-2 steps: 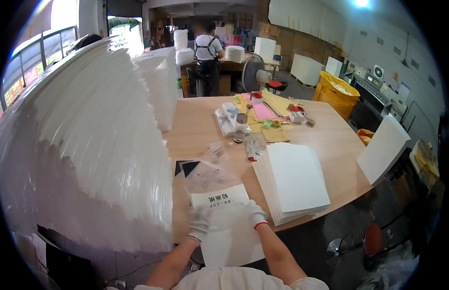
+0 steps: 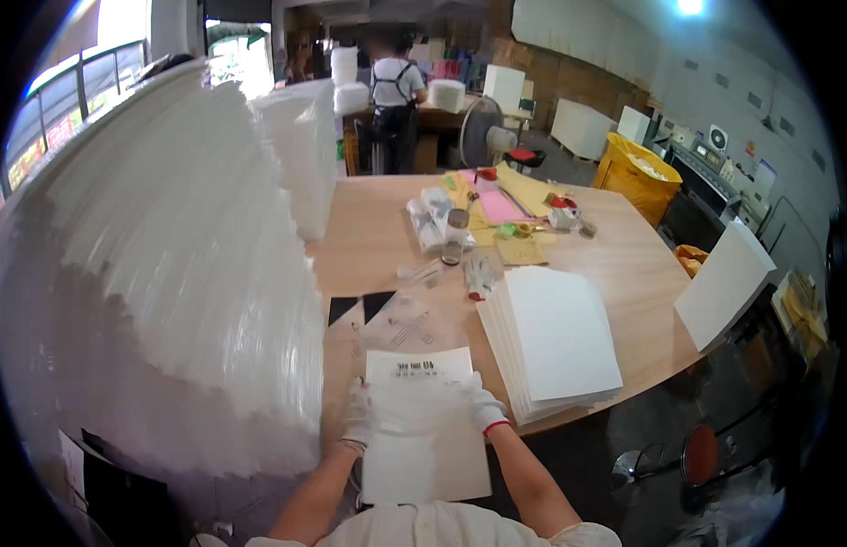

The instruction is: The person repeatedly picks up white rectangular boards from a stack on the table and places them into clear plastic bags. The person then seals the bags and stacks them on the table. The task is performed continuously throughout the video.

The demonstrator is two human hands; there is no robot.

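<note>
A white-gloved left hand (image 2: 357, 415) lies along the left edge of a white paper packet (image 2: 425, 433), and a white-gloved right hand (image 2: 485, 406) with a red cuff is at its right edge, so the packet sits between the two; how far each grip is closed, and whether either has firm hold of the packet, I cannot tell. The packet has dark print near its far end, and its near end reaches back toward the person's body. Just beyond it on the worktop (image 2: 373, 210) lie a clear plastic sleeve (image 2: 410, 325) and black pieces (image 2: 343, 311). To the right stands a pile of white sheets (image 2: 565, 337), with a loose glove (image 2: 479, 273) near its far left corner and a glass jar (image 2: 455, 239) behind that; tall stacked clear packs (image 2: 186, 273) fill the left side
</note>
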